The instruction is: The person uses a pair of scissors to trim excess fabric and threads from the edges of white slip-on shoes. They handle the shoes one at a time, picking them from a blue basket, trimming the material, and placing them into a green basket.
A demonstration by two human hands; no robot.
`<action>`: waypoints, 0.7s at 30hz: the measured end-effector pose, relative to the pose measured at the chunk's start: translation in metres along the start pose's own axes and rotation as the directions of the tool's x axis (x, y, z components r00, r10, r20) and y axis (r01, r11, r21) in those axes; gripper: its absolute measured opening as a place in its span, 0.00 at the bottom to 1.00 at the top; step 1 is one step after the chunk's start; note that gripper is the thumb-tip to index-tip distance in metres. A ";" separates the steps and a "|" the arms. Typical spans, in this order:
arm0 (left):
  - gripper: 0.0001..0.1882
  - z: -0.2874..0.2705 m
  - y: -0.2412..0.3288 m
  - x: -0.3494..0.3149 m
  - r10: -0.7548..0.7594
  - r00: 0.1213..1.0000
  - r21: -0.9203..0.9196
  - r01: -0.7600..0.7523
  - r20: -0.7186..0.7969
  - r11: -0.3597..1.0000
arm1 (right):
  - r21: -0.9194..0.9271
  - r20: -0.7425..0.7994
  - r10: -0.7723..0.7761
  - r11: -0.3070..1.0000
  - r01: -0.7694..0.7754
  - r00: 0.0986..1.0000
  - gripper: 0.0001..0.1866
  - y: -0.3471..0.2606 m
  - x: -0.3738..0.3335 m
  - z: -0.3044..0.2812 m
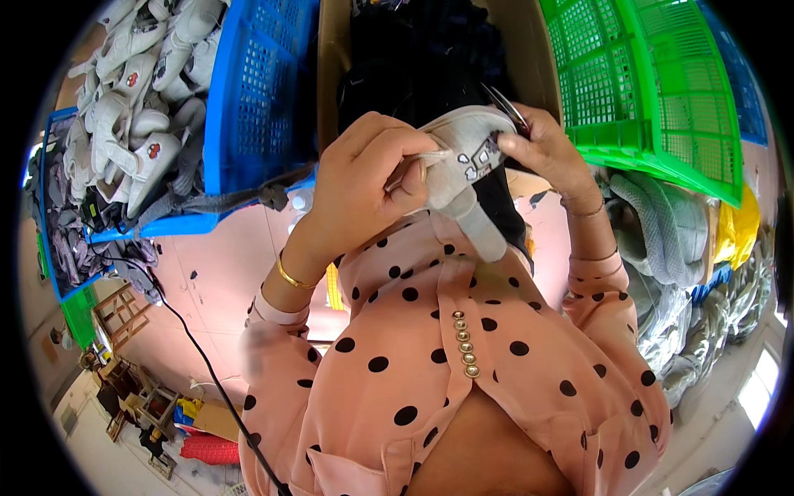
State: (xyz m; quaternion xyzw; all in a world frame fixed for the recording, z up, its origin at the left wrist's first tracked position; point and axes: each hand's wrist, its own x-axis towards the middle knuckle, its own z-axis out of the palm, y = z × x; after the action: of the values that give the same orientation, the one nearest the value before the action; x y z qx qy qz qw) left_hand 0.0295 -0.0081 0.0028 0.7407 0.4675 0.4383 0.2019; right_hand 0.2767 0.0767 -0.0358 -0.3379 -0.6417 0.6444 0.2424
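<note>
A white shoe upper (451,182) with a small dark and white printed pattern is held up in front of my chest, its strap-like end hanging down. My left hand (372,182) is closed in a pinch on its left edge. My right hand (550,153) grips the right edge, thumb on the printed side. A shiny, curved metal tool (509,109), like a pair of thread snips, sticks out from the right hand's fingers behind the upper. Those fingers are partly hidden.
Ahead, a cardboard box (529,54) holds dark items. On the left stands a blue crate (260,91) beside heaped white shoe uppers (124,107). Green crates (653,91) are at the right, above grey material (653,227) and plastic-wrapped bundles. A black cable (198,339) crosses the left side.
</note>
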 end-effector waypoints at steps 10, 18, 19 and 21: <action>0.20 -0.014 -0.012 0.006 0.480 0.876 0.482 -0.406 -0.036 0.776 | -0.391 -0.251 -0.306 0.900 0.193 0.918 0.21 -0.025 -0.008 0.009; 0.13 0.006 -0.018 0.006 0.071 0.811 0.042 -0.057 -0.581 0.997 | -0.414 -0.423 -0.459 0.865 0.284 0.782 0.23 -0.025 -0.013 0.029; 0.16 0.005 -0.024 0.005 -0.050 0.819 -0.056 0.022 -0.571 0.998 | -0.341 -0.481 -0.417 0.900 0.273 0.771 0.23 -0.023 -0.015 0.031; 0.24 0.004 -0.027 0.003 -0.264 0.837 -0.306 0.122 -0.479 0.944 | -0.233 -0.546 -0.338 0.940 0.248 0.766 0.23 -0.014 -0.018 0.029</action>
State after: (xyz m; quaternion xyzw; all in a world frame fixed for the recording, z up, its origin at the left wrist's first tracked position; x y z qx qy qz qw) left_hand 0.0190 0.0084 -0.0170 0.5119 0.5146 0.6550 0.2099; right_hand 0.2652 0.0444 -0.0213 -0.4299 -0.6278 0.4159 0.4980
